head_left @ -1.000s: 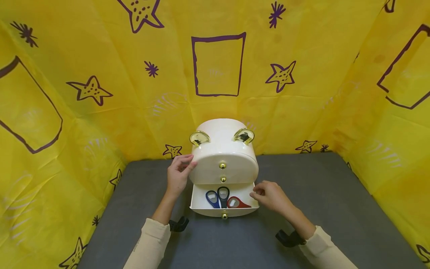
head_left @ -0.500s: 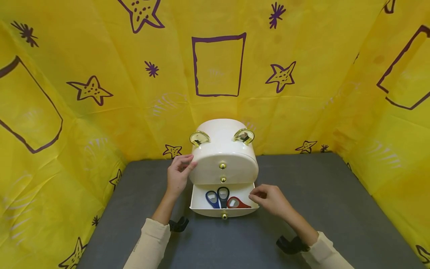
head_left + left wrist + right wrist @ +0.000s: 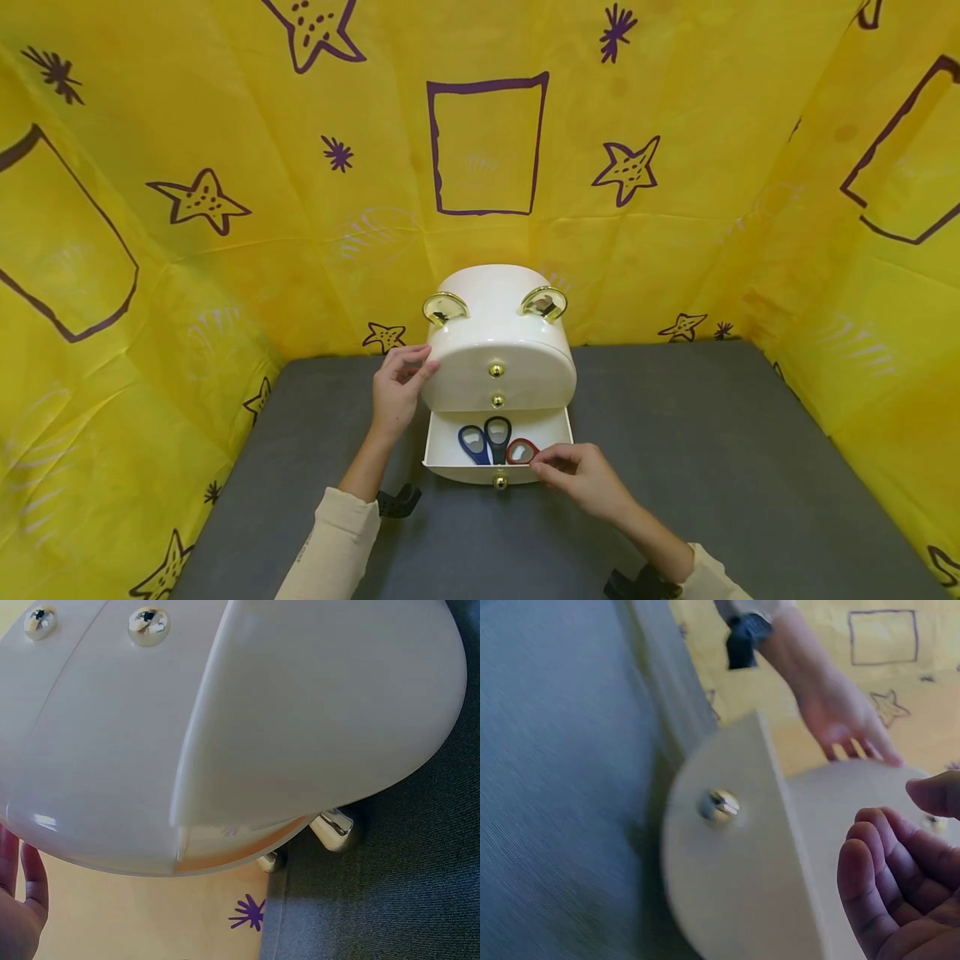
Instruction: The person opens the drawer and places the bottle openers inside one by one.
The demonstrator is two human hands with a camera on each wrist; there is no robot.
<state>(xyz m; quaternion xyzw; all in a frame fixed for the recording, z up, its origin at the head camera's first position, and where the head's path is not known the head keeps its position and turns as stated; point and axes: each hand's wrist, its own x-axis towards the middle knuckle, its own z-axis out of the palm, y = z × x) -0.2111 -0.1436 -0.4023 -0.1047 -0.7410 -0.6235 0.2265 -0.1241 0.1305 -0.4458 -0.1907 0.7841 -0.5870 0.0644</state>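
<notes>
A white rounded drawer box (image 3: 498, 312) with gold ears stands on the table, its bottom drawer (image 3: 442, 454) pulled out. Inside lie a blue bottle opener (image 3: 473, 444), a black bottle opener (image 3: 498, 432) and a red bottle opener (image 3: 521, 451), the red one partly hidden by my right hand (image 3: 588, 482). That hand is at the drawer's front right corner. In the right wrist view, its bent fingers and thumb stand apart, holding nothing. My left hand (image 3: 396, 392) rests its fingertips against the box's left side; in the left wrist view the hand (image 3: 21, 900) shows only partly.
Gold knobs sit on the drawer fronts, the lowest knob (image 3: 500, 481) on the open drawer. The grey table (image 3: 712, 442) reaches back to a yellow cloth wall (image 3: 315, 242) with purple drawings. Black straps (image 3: 400, 501) are on both wrists.
My right hand has moved left and slightly down, from the drawer's right side to its front edge, now covering part of the red bottle opener. The left hand has stayed in place.
</notes>
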